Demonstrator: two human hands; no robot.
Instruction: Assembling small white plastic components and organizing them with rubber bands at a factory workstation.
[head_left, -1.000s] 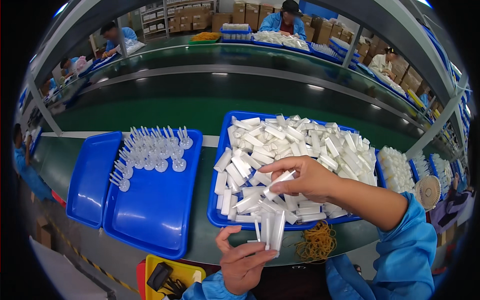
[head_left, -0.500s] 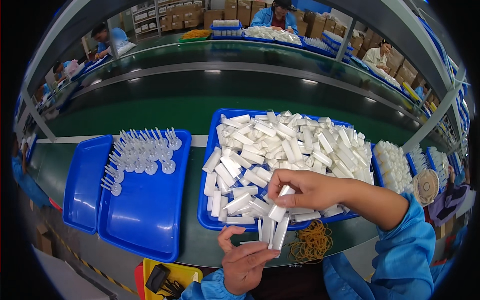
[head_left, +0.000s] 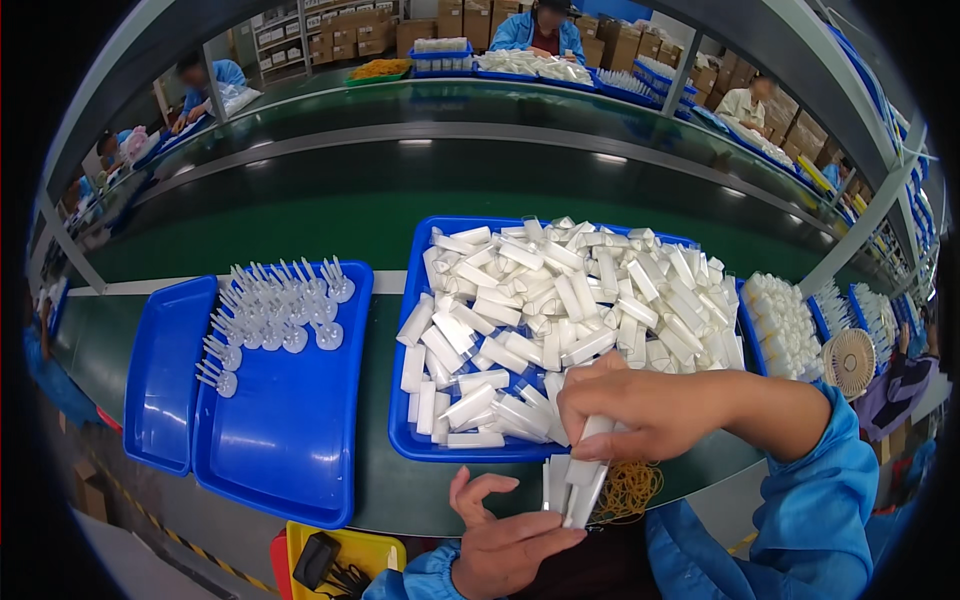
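At the near edge of the bench, the person's left hand grips a few slim white pieces, while the right hand pinches another white piece at their far ends. Just beyond, a big blue tray is heaped with white pieces. Over to the left, clear pronged parts crowd the far end of another blue tray. Tan rubber bands lie tangled beside the right hand; far across the green belt, a co-worker in blue bends over trays.
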